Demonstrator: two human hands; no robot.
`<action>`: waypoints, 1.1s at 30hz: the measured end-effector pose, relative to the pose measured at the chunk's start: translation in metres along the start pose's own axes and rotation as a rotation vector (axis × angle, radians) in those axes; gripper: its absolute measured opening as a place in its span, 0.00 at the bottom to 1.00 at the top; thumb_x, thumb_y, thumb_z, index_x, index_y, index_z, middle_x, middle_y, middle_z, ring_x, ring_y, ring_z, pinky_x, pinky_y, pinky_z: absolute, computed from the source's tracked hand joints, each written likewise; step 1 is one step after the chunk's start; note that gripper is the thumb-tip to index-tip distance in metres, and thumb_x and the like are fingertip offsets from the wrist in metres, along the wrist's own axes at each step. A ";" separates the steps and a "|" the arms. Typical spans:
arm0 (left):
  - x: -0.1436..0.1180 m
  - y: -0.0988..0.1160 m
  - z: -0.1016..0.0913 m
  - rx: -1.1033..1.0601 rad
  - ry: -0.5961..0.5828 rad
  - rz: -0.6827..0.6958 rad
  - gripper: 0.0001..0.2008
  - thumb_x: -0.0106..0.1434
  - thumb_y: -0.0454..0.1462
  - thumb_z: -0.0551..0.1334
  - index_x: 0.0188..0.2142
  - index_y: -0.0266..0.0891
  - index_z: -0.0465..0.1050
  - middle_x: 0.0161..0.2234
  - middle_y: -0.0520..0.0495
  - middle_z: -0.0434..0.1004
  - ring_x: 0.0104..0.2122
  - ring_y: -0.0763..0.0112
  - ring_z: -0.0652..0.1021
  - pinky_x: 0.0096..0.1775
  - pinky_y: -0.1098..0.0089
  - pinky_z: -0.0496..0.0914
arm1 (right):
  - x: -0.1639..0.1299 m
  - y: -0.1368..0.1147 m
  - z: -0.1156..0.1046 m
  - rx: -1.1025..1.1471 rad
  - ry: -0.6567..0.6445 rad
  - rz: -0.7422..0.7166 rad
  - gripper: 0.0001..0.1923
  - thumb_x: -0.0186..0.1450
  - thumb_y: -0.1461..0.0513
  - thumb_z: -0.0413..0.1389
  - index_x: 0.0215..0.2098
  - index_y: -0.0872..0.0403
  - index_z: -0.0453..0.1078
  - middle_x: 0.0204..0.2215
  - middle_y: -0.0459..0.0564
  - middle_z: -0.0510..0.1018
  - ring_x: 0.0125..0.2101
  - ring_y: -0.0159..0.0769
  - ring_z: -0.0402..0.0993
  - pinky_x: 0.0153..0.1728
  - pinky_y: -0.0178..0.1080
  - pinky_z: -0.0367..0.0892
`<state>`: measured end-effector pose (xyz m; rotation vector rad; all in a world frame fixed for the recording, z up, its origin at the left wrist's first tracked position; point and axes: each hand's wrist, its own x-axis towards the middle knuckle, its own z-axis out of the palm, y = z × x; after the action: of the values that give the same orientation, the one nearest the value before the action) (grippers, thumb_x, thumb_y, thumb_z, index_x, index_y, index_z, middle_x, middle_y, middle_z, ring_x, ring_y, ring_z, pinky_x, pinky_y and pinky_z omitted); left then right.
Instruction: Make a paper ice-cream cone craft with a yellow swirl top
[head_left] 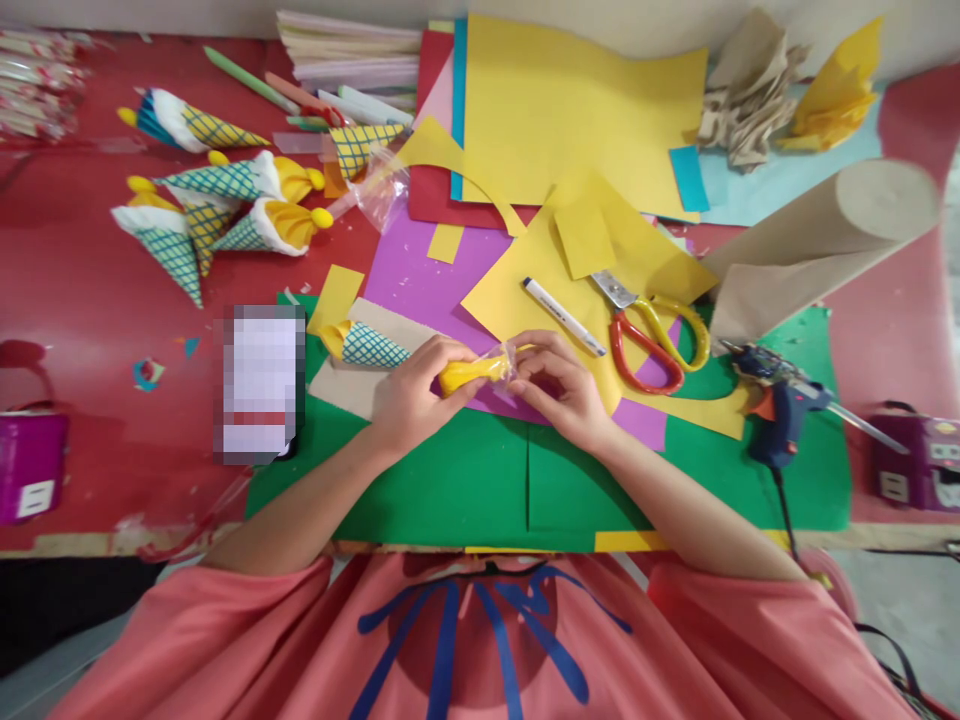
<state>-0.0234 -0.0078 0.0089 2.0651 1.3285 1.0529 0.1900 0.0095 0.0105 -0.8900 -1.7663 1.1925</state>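
My left hand (420, 392) is closed around a yellow lump of what looks like modelling clay (469, 374), partly covered by clear plastic. At the lump's right end, my right hand (559, 385) pinches the crinkled clear plastic wrapper (498, 362). Just left of my left hand lies a small paper cone (373, 346) with a blue-green lattice pattern and a yellow paper top. It rests on a beige paper piece (341, 392). Beyond my right hand are a white marker (564, 316) and scissors (651, 340) with red and yellow handles, lying on yellow paper (506, 290).
A phone (259, 380) with a blurred screen is at left. Several decorated cones (251, 225) lie at the upper left. On the right are a hot glue gun (784, 415) and a beige paper roll (817, 245). Green sheets (450, 480) cover the front of the red table (97, 340).
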 end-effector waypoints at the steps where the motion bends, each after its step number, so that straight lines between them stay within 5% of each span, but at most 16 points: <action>1: 0.000 0.000 0.000 -0.008 -0.001 -0.019 0.09 0.61 0.39 0.65 0.40 0.42 0.68 0.37 0.50 0.76 0.39 0.71 0.77 0.42 0.71 0.72 | 0.000 0.000 0.000 -0.018 0.013 -0.039 0.02 0.65 0.62 0.58 0.33 0.53 0.71 0.46 0.53 0.72 0.50 0.39 0.70 0.51 0.45 0.68; 7: -0.004 -0.003 0.001 -0.079 -0.024 -0.165 0.12 0.60 0.43 0.65 0.40 0.42 0.69 0.37 0.50 0.76 0.37 0.70 0.78 0.39 0.72 0.72 | 0.000 0.003 -0.001 -0.090 0.067 -0.139 0.06 0.67 0.64 0.55 0.40 0.49 0.74 0.44 0.52 0.74 0.51 0.39 0.71 0.51 0.46 0.70; 14: -0.002 0.001 0.000 -0.004 -0.087 -0.028 0.10 0.62 0.41 0.64 0.40 0.42 0.69 0.36 0.50 0.77 0.38 0.71 0.77 0.42 0.72 0.71 | 0.001 0.005 0.000 -0.066 0.022 -0.069 0.12 0.64 0.60 0.60 0.46 0.50 0.74 0.44 0.54 0.77 0.45 0.39 0.75 0.45 0.43 0.73; 25: -0.003 0.009 -0.003 -0.126 -0.203 -0.129 0.10 0.64 0.40 0.60 0.45 0.42 0.68 0.42 0.47 0.76 0.43 0.68 0.77 0.45 0.68 0.72 | 0.000 0.001 0.005 -0.099 -0.042 -0.096 0.15 0.63 0.59 0.61 0.48 0.52 0.71 0.43 0.54 0.79 0.44 0.39 0.76 0.46 0.44 0.72; 33: -0.008 0.002 0.002 -0.446 -0.159 -0.330 0.13 0.62 0.43 0.63 0.42 0.42 0.63 0.41 0.47 0.74 0.39 0.71 0.78 0.39 0.72 0.73 | -0.002 0.001 0.006 -0.149 -0.042 0.016 0.15 0.62 0.55 0.61 0.45 0.55 0.72 0.27 0.47 0.75 0.25 0.30 0.69 0.27 0.35 0.67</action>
<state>-0.0222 -0.0157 0.0069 1.5088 1.1748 0.9159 0.1854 0.0051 0.0079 -0.9737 -1.9051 1.1082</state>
